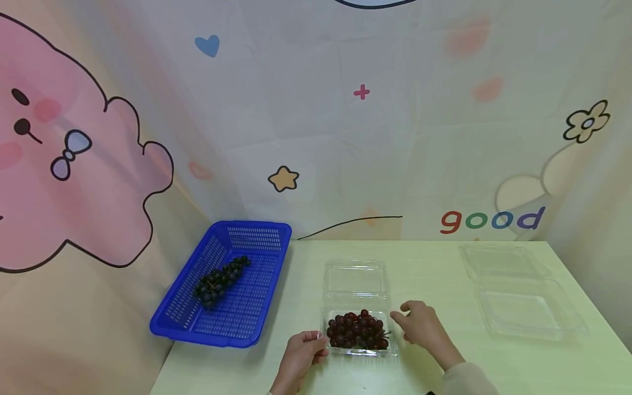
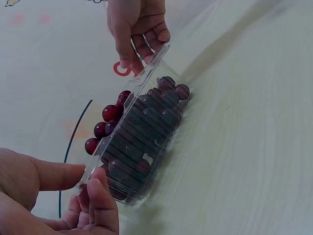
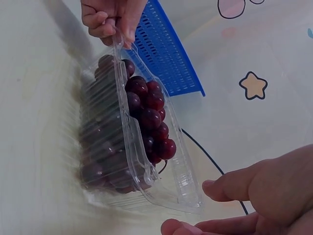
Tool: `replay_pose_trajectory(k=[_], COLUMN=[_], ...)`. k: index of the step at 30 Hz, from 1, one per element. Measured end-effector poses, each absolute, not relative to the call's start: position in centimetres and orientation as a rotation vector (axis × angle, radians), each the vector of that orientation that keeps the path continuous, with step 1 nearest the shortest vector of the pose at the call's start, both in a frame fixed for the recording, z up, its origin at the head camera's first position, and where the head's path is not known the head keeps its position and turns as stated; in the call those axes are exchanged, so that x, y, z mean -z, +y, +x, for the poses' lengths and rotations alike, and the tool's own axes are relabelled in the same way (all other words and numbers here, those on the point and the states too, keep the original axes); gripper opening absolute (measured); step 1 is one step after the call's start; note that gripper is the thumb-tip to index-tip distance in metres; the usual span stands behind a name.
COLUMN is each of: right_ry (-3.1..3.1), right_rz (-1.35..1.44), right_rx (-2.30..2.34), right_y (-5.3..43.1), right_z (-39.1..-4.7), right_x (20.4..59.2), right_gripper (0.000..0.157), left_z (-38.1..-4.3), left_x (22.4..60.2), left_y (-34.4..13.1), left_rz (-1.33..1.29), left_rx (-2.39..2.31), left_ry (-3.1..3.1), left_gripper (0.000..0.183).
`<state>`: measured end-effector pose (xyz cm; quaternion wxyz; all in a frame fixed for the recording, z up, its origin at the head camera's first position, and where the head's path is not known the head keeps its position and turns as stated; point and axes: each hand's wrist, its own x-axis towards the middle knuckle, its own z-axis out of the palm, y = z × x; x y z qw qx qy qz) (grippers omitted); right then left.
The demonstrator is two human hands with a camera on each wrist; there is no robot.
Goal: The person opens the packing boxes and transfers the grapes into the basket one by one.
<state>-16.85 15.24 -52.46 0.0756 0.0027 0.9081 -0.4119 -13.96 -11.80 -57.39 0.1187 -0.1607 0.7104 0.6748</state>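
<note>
A clear plastic clamshell box stands on the table with its lid folded back, away from me. Dark red grapes fill its base and heap above the rim. My left hand pinches the left edge of the box between thumb and fingers, as the left wrist view also shows. Just off the opposite edge is my right hand. Its thumb and fingers are spread apart near the box's corner, with nothing held between them.
To the left, a blue plastic basket holds a bunch of black grapes. A second clear clamshell box lies unfolded at the right of the pale table. A printed curtain hangs behind the table.
</note>
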Motion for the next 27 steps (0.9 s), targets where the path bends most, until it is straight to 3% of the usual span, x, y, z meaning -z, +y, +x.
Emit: replay_pose_trajectory(k=[27], right_ry=[2.697], right_rz=[0.010], right_rx=[1.314], right_y=[14.0], right_z=[-15.9], right_x=[53.5], right_gripper=[0.029], left_z=[-13.8], left_x=[56.9], left_y=[-11.8], left_rz=[-0.433], left_rx=[-1.963], left_ry=[2.119], left_gripper=[0.025])
